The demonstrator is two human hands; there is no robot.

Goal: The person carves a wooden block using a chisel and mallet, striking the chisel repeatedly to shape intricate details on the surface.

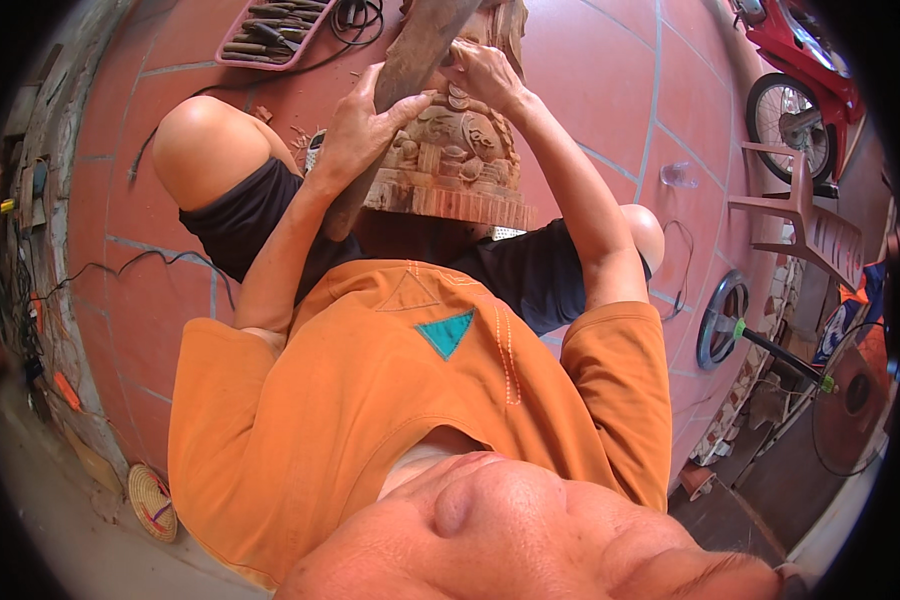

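A long, rough brown wooden beam (422,48) slants from the top of the view down toward my lap. Around its middle is my left hand (362,125), its thumb laid across the wood and its other fingers on the far side. My right hand (487,78) is closed beside the beam's right edge, fingertips curled together; what they hold, if anything, is hidden. Behind the beam, between my knees, stands a carved wooden sculpture (460,150) with rounded relief shapes and a flat, ridged base. Part of it is covered by the beam and my hands.
A pink tray (232,50) of carving tools lies at the upper left beside a coiled black cable (358,18). To the right are a clear cup (679,175), a plastic chair (805,215), a red motorbike (805,60) and a round-based stand (722,320). Cables cross the tiled floor.
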